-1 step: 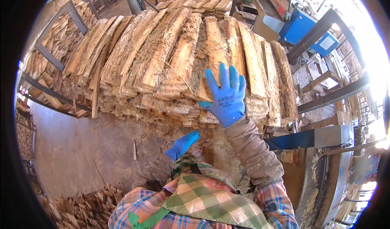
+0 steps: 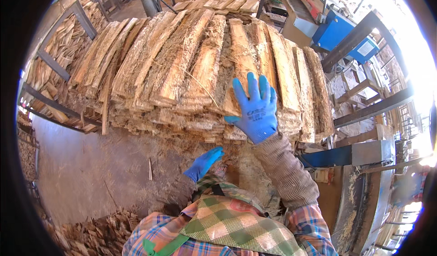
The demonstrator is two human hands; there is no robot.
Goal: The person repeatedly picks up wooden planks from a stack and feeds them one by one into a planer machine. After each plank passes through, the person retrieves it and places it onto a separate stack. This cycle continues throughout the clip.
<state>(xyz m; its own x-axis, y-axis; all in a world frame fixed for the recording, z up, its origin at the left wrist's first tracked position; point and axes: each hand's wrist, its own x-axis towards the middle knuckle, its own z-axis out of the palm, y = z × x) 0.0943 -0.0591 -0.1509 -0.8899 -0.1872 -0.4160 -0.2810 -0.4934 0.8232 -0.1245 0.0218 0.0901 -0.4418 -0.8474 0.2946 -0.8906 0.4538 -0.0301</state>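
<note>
right hand (image 2: 256,112) spread over stacked planks (image 2: 207,74); left hand (image 2: 204,163) apart

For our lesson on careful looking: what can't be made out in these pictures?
- Head view, right hand: palm, hidden by its own back.
- Head view, boards: parts covered by that hand.
- Head view, lower-left wood heap: cut by bottom edge.
- Head view, far-right background: lost in glare.

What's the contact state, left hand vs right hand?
Apart. The head view shows it: the left hand sits lower, the right hand higher and farther right, with a plain gap between them.
</note>
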